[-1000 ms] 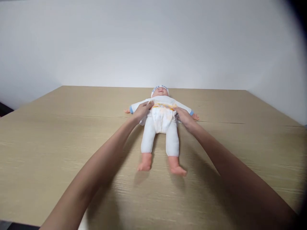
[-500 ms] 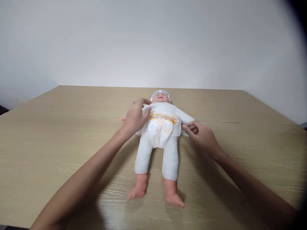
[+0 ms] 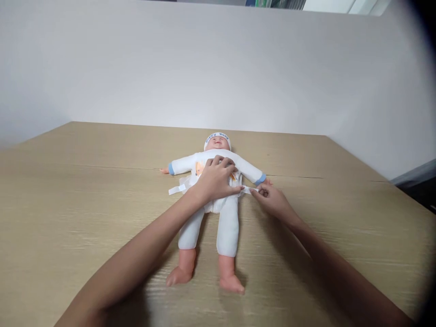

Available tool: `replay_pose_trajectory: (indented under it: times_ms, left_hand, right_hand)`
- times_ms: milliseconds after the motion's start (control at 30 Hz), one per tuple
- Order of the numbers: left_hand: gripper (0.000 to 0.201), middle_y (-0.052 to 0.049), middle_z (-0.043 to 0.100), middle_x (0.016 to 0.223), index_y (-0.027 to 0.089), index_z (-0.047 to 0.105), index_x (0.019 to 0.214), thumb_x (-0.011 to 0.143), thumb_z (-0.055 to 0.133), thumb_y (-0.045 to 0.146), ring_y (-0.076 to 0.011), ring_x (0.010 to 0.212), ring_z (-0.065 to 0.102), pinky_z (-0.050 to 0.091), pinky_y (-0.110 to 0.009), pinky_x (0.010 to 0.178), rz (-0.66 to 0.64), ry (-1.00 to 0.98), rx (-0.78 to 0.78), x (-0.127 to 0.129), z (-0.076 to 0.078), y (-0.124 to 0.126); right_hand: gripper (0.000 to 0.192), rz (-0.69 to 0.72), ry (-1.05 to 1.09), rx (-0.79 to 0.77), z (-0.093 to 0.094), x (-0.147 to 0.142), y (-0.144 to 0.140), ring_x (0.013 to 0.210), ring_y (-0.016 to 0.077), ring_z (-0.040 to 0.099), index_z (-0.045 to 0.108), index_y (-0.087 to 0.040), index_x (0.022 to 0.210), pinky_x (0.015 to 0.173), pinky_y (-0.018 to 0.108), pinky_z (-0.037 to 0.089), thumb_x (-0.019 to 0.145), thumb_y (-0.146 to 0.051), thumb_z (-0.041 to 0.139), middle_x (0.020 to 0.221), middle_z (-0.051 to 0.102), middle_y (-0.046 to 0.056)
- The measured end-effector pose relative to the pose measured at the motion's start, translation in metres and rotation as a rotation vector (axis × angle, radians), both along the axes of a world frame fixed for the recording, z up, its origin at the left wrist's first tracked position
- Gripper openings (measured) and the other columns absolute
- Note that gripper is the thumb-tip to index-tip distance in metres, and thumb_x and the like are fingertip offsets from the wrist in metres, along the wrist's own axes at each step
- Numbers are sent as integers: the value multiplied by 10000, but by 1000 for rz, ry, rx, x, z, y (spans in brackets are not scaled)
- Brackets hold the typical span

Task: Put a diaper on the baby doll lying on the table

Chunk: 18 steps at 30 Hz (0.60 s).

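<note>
A baby doll [image 3: 227, 227] in a white suit with blue cuffs lies on its back, feet toward me. Around its hips is a white diaper [image 3: 214, 206], mostly covered by my left hand [image 3: 220, 177]. That hand lies over the front of the diaper with its fingers spread, the thumb reaching to the diaper's right edge. At the doll's side on the right, my right hand [image 3: 270, 195] pinches the end of a white diaper tab [image 3: 250, 190], pulled out sideways. Another tab [image 3: 177, 189] sticks out loose on the left.
The doll lies on a wide wooden table [image 3: 85, 218] with a thin seam across it. Behind the table rises a pale wall [image 3: 204, 68]. A dark object [image 3: 417, 181] is partly seen beyond the right edge.
My left hand has moved from the doll's chest on the left onto the diaper's front. The right-hand tab now shows stretched outward in my right hand's pinch. The view has shifted.
</note>
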State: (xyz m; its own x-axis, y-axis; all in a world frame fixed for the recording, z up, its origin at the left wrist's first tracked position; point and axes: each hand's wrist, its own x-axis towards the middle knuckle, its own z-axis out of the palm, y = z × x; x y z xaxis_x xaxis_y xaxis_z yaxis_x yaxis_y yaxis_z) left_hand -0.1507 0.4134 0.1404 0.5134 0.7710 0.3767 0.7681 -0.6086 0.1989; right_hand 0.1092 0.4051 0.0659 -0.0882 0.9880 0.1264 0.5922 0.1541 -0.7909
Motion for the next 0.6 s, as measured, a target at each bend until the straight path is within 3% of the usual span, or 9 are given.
replay_pose_trajectory:
  times_ms: [133,233,333,433,533,600]
  left_hand:
    - [582,-151,703,1428,200,770,1294,874,807,601,-439,1364,528,437,-630,1155,25,-3,-27,2,2,-2]
    - [652,-170,692,1456,180,707,1371,843,831,542,-456,1372,513,439,-644,1158,55,-22,-66,4,2,-3]
    - [806,-172,686,1488,185,600,1504,789,869,442,-475,1399,501,423,-673,1190,51,-96,-124,1,3,-1]
    - [1031,-187,647,1549,213,426,1654,757,908,373,-453,1477,507,436,-653,1230,-78,-263,-250,-16,8,2]
    - [1040,-197,564,1650,261,312,1709,855,885,414,-375,1556,528,481,-562,1254,-260,-491,-384,-45,10,0]
    - [813,-182,569,1653,268,391,1657,972,789,451,-327,1564,543,475,-519,1277,-263,-605,-386,-68,6,-6]
  right_hand:
    - [597,102,118,-43,29,-10,11,607,152,441,538,-245,689,594,291,368,873,-809,609,619,478,-35]
    - [523,177,187,-36,46,-42,25,611,140,443,528,-242,705,614,291,392,901,-718,621,645,513,-36]
    - [431,185,196,17,52,-80,31,694,164,533,544,-242,746,672,302,442,898,-630,657,730,612,-8]
    - [320,146,185,141,50,-97,18,810,201,619,626,-239,900,759,332,522,914,-545,720,904,709,36]
    - [338,197,93,378,43,-90,-9,1183,278,696,731,-234,1232,1072,442,570,1057,-508,637,1308,742,124]
    - [453,281,-34,474,34,-80,-27,1501,305,566,642,-262,1525,1296,509,441,1140,-470,523,1601,624,125]
